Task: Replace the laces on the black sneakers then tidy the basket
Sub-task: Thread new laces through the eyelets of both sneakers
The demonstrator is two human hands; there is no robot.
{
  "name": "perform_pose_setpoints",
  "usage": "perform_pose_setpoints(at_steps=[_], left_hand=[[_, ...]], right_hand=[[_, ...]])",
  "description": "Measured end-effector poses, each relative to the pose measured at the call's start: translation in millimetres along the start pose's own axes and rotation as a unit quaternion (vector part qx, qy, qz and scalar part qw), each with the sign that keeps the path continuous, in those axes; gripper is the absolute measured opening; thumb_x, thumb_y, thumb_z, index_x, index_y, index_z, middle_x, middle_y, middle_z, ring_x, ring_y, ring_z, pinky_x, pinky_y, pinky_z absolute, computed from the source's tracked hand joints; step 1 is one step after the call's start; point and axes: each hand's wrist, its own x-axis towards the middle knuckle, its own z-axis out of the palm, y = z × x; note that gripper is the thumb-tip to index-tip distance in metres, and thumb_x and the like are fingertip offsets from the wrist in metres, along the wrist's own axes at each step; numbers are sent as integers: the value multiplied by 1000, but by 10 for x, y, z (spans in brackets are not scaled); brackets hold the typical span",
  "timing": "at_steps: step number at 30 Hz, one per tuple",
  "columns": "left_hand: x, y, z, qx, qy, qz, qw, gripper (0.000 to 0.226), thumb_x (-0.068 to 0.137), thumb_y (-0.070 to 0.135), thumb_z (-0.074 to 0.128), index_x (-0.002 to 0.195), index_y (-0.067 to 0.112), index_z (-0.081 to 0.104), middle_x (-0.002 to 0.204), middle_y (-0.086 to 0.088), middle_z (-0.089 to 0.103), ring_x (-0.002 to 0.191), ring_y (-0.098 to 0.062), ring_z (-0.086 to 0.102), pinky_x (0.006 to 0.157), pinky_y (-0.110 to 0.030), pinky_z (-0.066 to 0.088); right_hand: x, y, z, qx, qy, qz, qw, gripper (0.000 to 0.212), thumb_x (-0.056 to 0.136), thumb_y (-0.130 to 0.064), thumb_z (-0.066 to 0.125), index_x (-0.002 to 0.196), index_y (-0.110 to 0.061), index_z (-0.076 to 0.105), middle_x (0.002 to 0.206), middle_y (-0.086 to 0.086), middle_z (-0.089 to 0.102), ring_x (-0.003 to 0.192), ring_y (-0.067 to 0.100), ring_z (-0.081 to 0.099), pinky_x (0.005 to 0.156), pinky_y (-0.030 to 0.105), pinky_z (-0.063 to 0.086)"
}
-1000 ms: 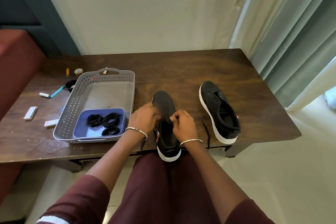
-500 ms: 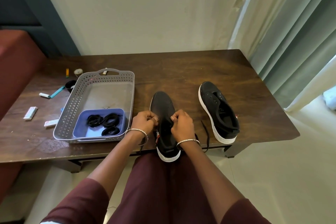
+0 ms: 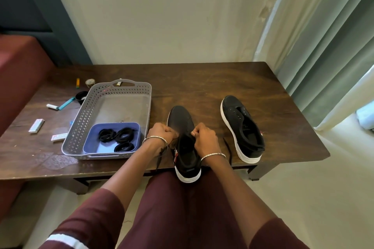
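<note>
A: Since both hands crowd the throat of the near sneaker, which way does the shoe run from them?

B: Its long axis goes from the front edge of the tabletop toward the back edge. The toe points away, and the white-soled heel hangs just over the front edge, above the lap. The left hand is on the shoe's left flank and the right hand on its right. They are about level, neither one nearer.

A: And the grip?

B: Both have their fingers curled tight, each seemingly pinching the black lace at the eyelets. A flat strand trails from under each wrist toward the front edge. Knuckles hide the eyelets themselves.

A: So the next pull?

B: I judge it goes outward and heelward, each hand on its own side. The lace is soft woven cord and the upper a matte fabric, so it should drag rather than slide.

A: The rest?

B: The second sneaker lies unlaced toward the right edge, its toe angled back and slightly left. The grey perforated plastic basket sits left of the hands. It holds a blue tray with three coiled laces.
</note>
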Motion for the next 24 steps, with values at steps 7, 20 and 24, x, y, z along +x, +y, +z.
perform_pose_setpoints(at_steps=[7,20,24], left_hand=[[-100,415,-407,155,-70,21,985,27,94,28,66,69,21,74,77,2,70,86,-20,64,86,-33,50],[-541,1060,-826,104,-157,42,981,31,103,23,48,79,10,62,62,1,56,46,-11,42,46,-24,37],[-706,1224,-933,62,-157,64,984,30,104,20,45,80,8,60,64,-3,57,47,-11,44,46,-23,40]], right_hand=[[155,-89,-323,-39,-158,75,984,41,101,-42,50,95,-6,68,106,18,70,103,38,64,83,36,46],[209,-705,-1007,59,-145,-17,988,41,101,-35,52,66,-18,63,62,-2,56,57,12,51,57,26,41],[139,-822,-1144,159,-130,-18,978,36,101,-32,55,73,-12,66,62,-3,57,54,11,50,56,24,44]])
